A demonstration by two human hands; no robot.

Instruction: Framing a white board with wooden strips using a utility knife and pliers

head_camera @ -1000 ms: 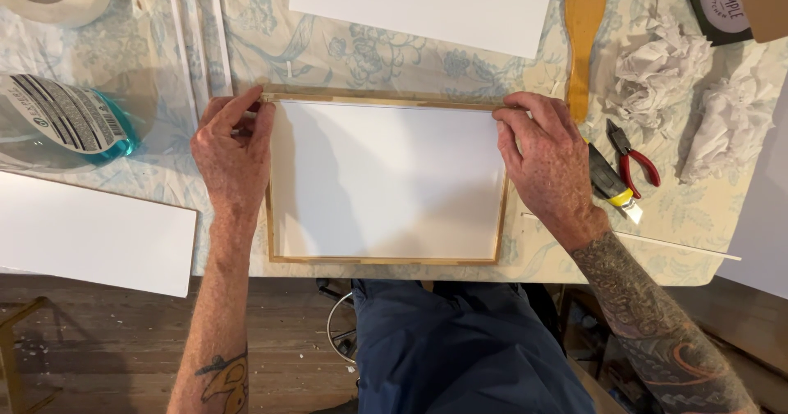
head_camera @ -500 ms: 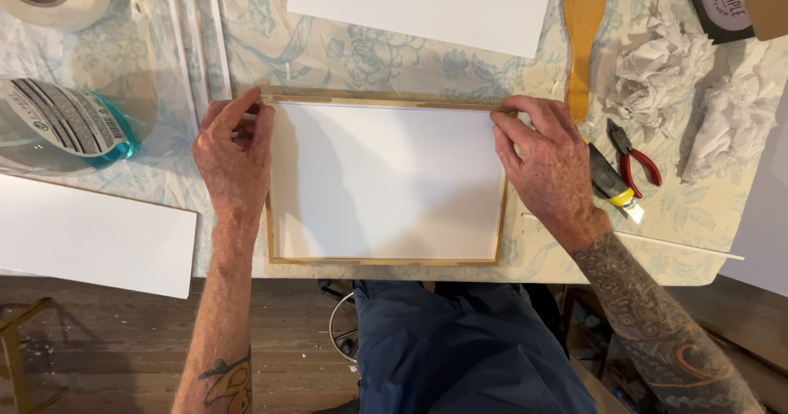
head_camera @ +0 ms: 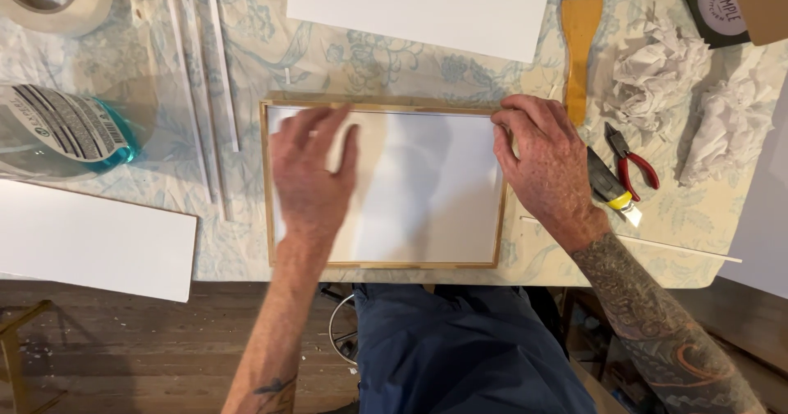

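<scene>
A thin wooden picture frame (head_camera: pixel 384 264) lies flat on the patterned tablecloth with a white board (head_camera: pixel 427 184) set inside it. My left hand (head_camera: pixel 313 176) lies flat and open on the left part of the white board, blurred by motion. My right hand (head_camera: pixel 546 164) rests on the frame's top right corner, fingers curled over the edge and pressing on it.
A yellow-handled wide brush (head_camera: pixel 581 45), red pliers (head_camera: pixel 634 168) and a utility knife (head_camera: pixel 611 191) lie right of the frame, with crumpled paper (head_camera: pixel 657 69). White boards (head_camera: pixel 427 8) (head_camera: pixel 90 242), thin white strips (head_camera: pixel 201 86), a tape roll (head_camera: pixel 49 0) and a blue-liquid bottle (head_camera: pixel 61 131) lie around.
My left hand has left the frame's top left corner and slid right onto the white board. My right hand stays at the top right corner.
</scene>
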